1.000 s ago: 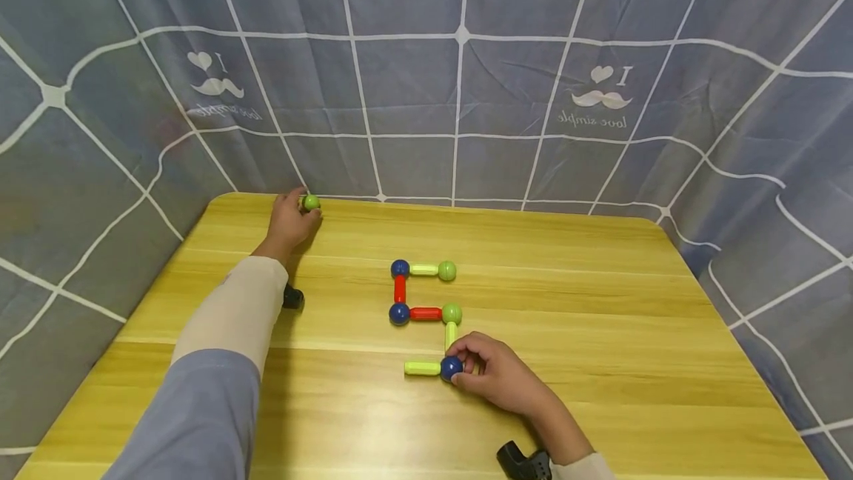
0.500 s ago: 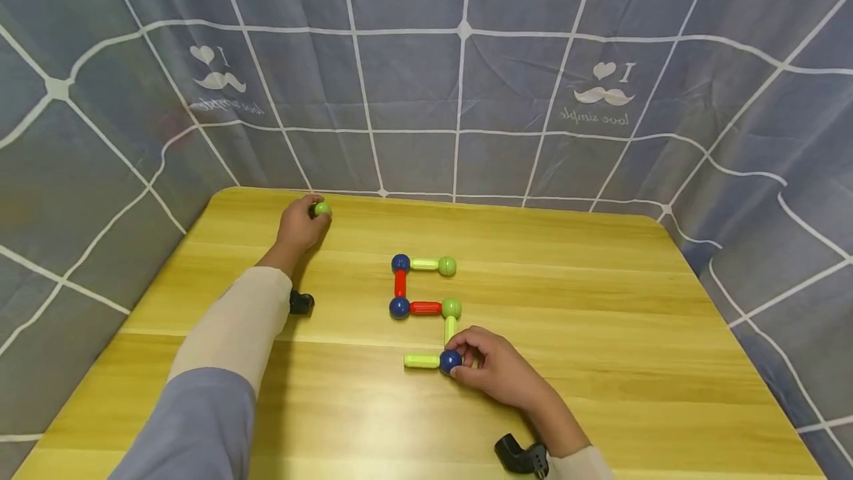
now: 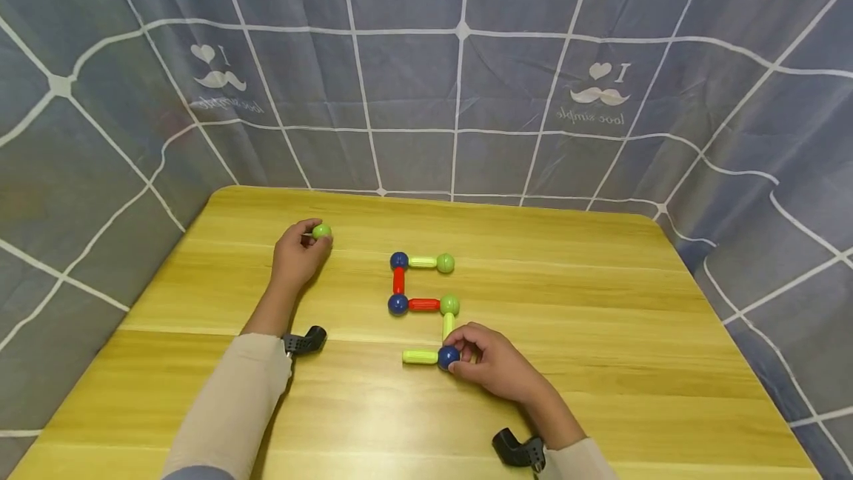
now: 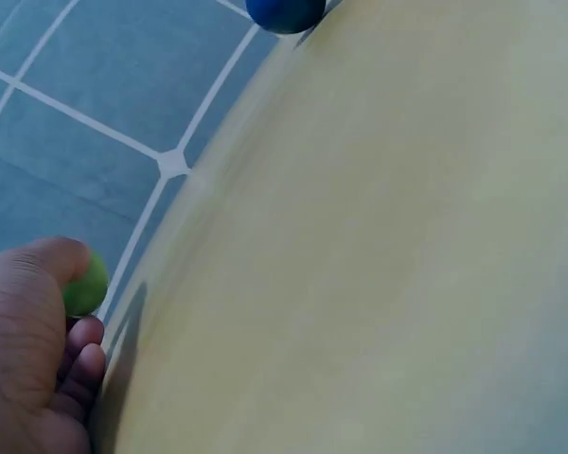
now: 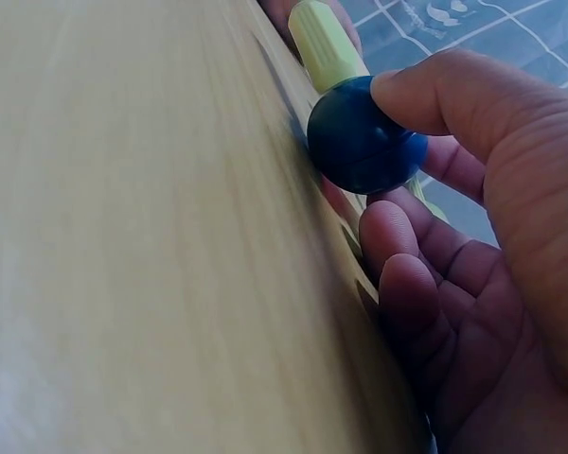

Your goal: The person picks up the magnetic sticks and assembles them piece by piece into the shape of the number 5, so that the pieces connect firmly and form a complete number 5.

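Note:
My left hand (image 3: 296, 254) pinches a green ball (image 3: 322, 231) over the far left part of the table; the left wrist view shows the same green ball (image 4: 87, 287) between thumb and fingers. A chain of coloured rods and balls lies mid-table. At its near end my right hand (image 3: 496, 363) pinches a blue ball (image 3: 449, 357) with thumb and fingertips. From that ball a yellow-green rod (image 3: 420, 357) points left, and another (image 3: 449, 326) leads up to a green ball (image 3: 449, 305). A red rod (image 3: 423, 304) joins this to a second blue ball (image 3: 397, 304).
Further along the chain come an upright red rod (image 3: 398, 281), a blue ball (image 3: 399, 261), a yellow-green rod (image 3: 423, 262) and a green end ball (image 3: 445, 263). The wooden table (image 3: 566, 280) meets a grey-blue curtain (image 3: 406, 80) behind. Each wrist wears a black camera (image 3: 306, 340).
My left hand has come back from the table's far left edge toward me, bringing the green ball along. The right hand keeps its pinch on the blue ball, and the chain holds its shape.

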{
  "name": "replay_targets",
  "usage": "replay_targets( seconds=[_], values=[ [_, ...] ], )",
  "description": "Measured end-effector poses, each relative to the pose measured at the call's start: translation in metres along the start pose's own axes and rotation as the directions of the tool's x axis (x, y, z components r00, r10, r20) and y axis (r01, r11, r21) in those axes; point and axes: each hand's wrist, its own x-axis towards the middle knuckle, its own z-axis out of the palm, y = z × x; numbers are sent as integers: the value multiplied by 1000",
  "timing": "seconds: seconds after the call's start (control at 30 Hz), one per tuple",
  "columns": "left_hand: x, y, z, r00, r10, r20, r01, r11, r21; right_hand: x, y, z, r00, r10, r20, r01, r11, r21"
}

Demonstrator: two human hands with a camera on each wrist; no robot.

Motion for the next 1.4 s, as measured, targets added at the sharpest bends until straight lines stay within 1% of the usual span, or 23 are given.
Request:
replay_targets(
  seconds=[0.07,0.13,0.23,0.37,0.47,0.57,0.67,0.83,0.97,1.07,1.13,1.2,1.33,1.4],
  values=[
    [-13,3,-3,999,-39,-14,38,999,-36,0,0,1,1000,1,4,-1,1000,9],
    [-25,6,-3,998,-60,-9,59,997,-54,-1,0,1,1000,0,3,0,1000,10],
    [-40,12,0,999,-41,20,42,998,-56,-2,1,0,1000,-11,-12,11,1000,0],
    [-61,18,1,999,-7,53,8,1000,-25,0,2,0,1000,-26,-8,26,1000,-5],
    [-77,21,0,997,-14,80,16,1000,-19,1,2,1,1000,-16,-7,16,1000,-4],
    [-92,26,2,994,-17,105,21,999,-39,1,3,1,1000,-2,-12,2,1000,-4],
    [-106,31,6,992,10,122,-3,998,-56,0,3,1,1000,4,-10,-4,1000,-4],
    [-130,40,15,984,92,153,-86,995,-45,0,2,1,1000,-9,-11,9,1000,-10],
    [-148,47,20,965,155,211,-143,987,-69,0,1,2,1000,-7,-6,7,1000,-10],
    [-157,53,22,940,204,273,-186,979,-87,0,1,1,1000,2,-4,-2,1000,-12],
    [-160,55,23,922,234,308,-218,972,-86,1,1,1,1000,5,-3,-5,1000,-10],
    [-162,57,24,907,258,332,-242,966,-88,1,1,1,1000,6,-4,-6,1000,-9],
    [-164,59,25,886,275,372,-252,961,-110,2,0,1,1000,6,-5,-6,1000,-15],
    [-165,60,27,872,286,397,-261,958,-117,1,0,1,1000,7,-8,-7,1000,-18]
  ],
)
